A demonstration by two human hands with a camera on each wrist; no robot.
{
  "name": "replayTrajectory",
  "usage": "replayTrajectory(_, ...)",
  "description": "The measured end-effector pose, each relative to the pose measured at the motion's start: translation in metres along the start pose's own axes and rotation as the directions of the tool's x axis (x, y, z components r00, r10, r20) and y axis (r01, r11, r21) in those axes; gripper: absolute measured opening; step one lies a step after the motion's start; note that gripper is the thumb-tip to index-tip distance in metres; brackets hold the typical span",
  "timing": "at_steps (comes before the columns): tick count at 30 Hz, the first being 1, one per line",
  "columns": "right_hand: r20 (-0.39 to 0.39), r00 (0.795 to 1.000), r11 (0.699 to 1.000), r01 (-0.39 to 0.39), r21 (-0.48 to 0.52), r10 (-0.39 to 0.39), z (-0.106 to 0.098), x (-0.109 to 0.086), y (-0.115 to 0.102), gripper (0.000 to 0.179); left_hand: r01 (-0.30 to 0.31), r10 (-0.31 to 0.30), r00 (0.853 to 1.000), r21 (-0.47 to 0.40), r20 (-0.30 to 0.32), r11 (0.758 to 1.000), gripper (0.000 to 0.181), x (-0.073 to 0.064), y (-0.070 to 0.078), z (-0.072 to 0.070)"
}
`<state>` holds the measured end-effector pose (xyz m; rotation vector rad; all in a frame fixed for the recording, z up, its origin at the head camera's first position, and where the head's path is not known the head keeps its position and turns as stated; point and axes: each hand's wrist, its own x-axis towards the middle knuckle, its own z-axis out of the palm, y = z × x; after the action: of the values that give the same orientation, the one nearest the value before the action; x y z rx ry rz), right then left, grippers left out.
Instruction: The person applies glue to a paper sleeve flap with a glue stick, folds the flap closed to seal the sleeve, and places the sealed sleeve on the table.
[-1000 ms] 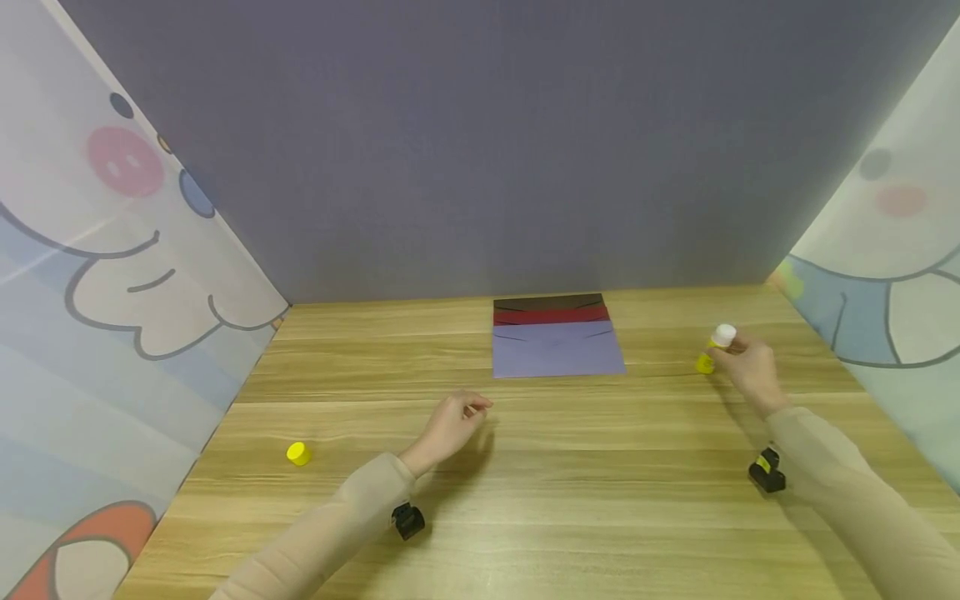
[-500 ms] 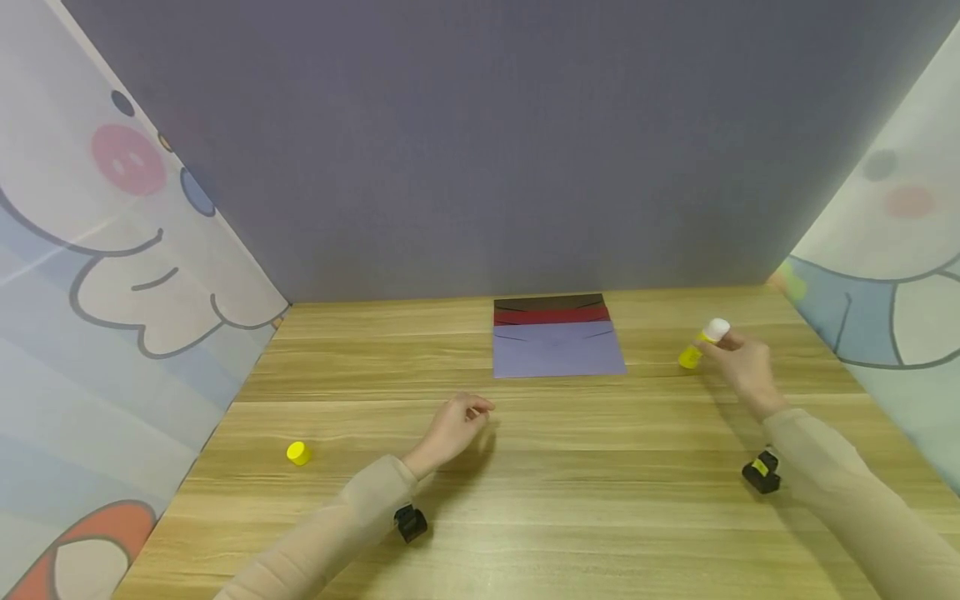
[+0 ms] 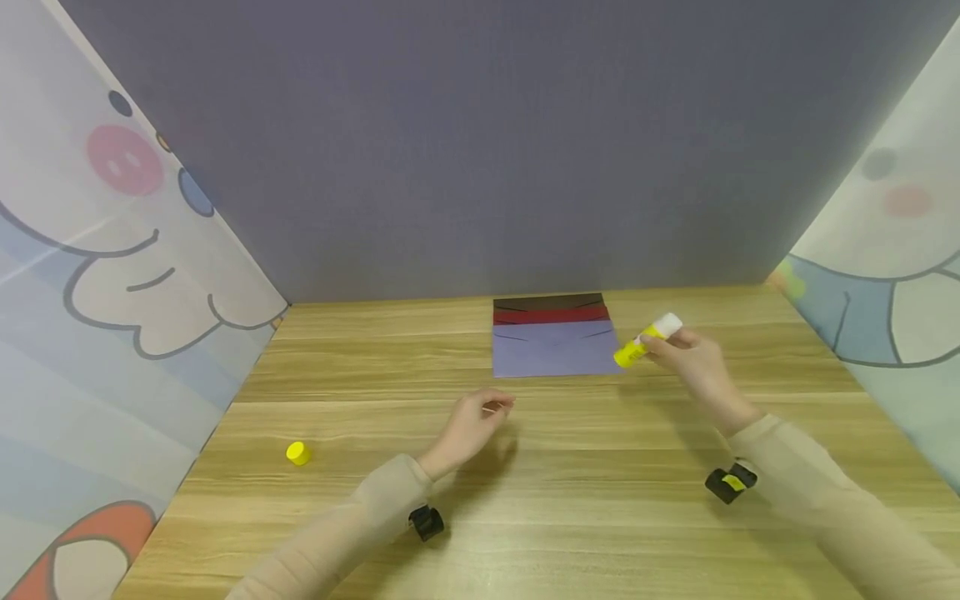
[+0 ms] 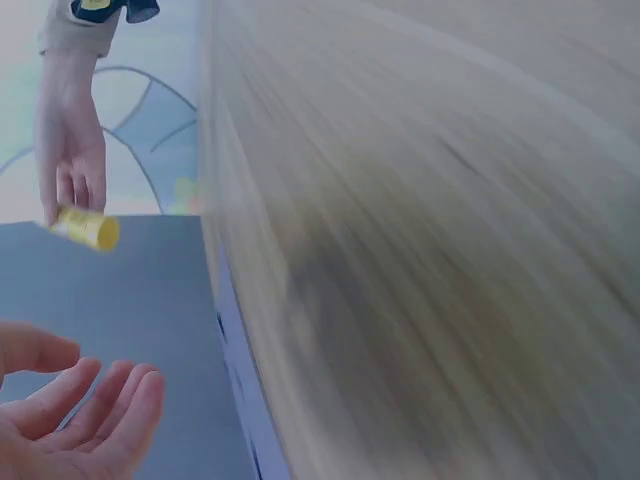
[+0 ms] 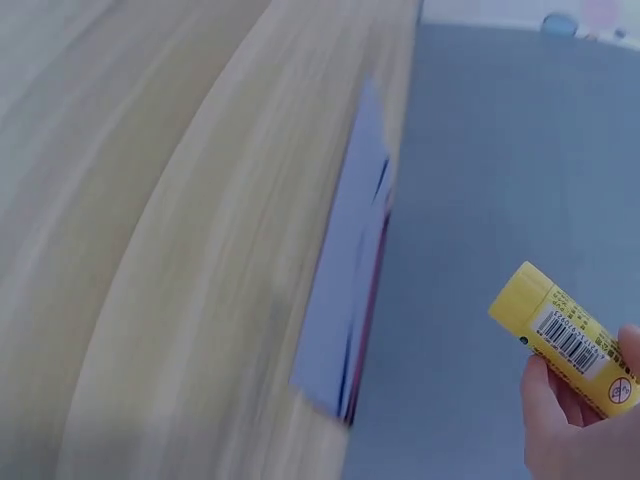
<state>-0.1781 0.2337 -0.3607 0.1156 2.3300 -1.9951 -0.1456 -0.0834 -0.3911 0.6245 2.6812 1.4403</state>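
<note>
My right hand (image 3: 701,368) pinches a yellow glue stick (image 3: 634,350) between thumb and fingers, above the table at the right of the envelopes. The stick tilts, its white end up and to the right, its yellow end down to the left. A barcode label shows on the glue stick (image 5: 570,340) in the right wrist view. Loosely curled and holding nothing, my left hand (image 3: 467,427) hovers in front of the purple envelope (image 3: 553,354). Behind that envelope, a red envelope (image 3: 551,317) and a dark envelope (image 3: 547,303) show only their upper strips.
A small yellow cap (image 3: 297,453) lies on the wooden table (image 3: 360,358) at the left. A grey panel (image 3: 450,167) stands along the back edge. Cartoon-printed sheets (image 3: 112,275) flank the table on both sides.
My right hand has carried the glue stick leftward, toward the envelopes, and tipped it from nearly upright to more slanted. My left hand has shifted slightly to the right.
</note>
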Motion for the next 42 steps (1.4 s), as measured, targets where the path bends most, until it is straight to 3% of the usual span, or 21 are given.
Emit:
replayTrajectory(4,0.056,0.998,0.985,-0.014,0.174,0.004,0.017,-0.008,-0.008,0.063,0.009,-0.011,1.000,-0.057,-0.018,0.998,0.022,0.001,0.013,0.004)
replayTrajectory(7,0.092,0.996,0.943,-0.032,0.332,0.001,0.029,-0.014,-0.014,0.052,-0.005,0.003,1.000,-0.108,-0.026,0.994,0.024,0.001,0.022,0.007)
replayTrajectory(12,0.146,0.989,0.923,-0.073,0.379,0.018,0.044,-0.024,-0.018,0.058,-0.050,0.039,0.998,-0.197,-0.056,0.979,0.024,0.002,0.032,0.014)
replayTrajectory(14,0.185,0.982,0.901,-0.057,0.431,-0.027,0.045,-0.019,-0.003,0.053,-0.068,0.051,0.995,-0.222,-0.081,0.973,0.025,0.003,0.034,0.017)
replayTrajectory(17,0.207,0.978,0.907,-0.060,0.417,-0.031,0.052,-0.022,0.000,0.052,-0.087,0.062,0.992,-0.234,-0.114,0.968,0.025,0.003,0.038,0.021)
replayTrajectory(19,0.208,0.978,0.894,-0.076,0.441,-0.019,0.058,-0.025,-0.002,0.050,-0.092,0.063,0.990,-0.233,-0.130,0.968,0.025,0.003,0.039,0.024)
replayTrajectory(21,0.192,0.981,0.906,-0.111,0.409,0.034,0.067,-0.036,-0.017,0.054,-0.104,0.072,0.987,-0.230,-0.141,0.968,0.027,0.004,0.041,0.026)
replayTrajectory(25,0.204,0.977,0.864,-0.158,0.479,0.065,0.076,-0.043,-0.025,0.026,-0.141,0.102,0.980,-0.233,-0.171,0.962,0.031,0.004,0.042,0.031)
replayTrajectory(29,0.224,0.970,0.827,-0.202,0.525,0.095,0.081,-0.046,-0.026,0.014,-0.213,0.170,0.960,-0.190,-0.221,0.958,0.034,0.004,0.041,0.035)
replayTrajectory(37,0.270,0.951,0.787,-0.281,0.550,0.150,0.087,-0.047,-0.025,0.055,-0.384,0.344,0.880,-0.063,-0.326,0.921,0.035,0.005,0.040,0.041)
replayTrajectory(42,0.302,0.942,0.763,-0.303,0.571,0.148,0.090,-0.048,-0.025,0.039,-0.420,0.383,0.857,-0.035,-0.346,0.907,0.031,0.001,0.053,0.037)
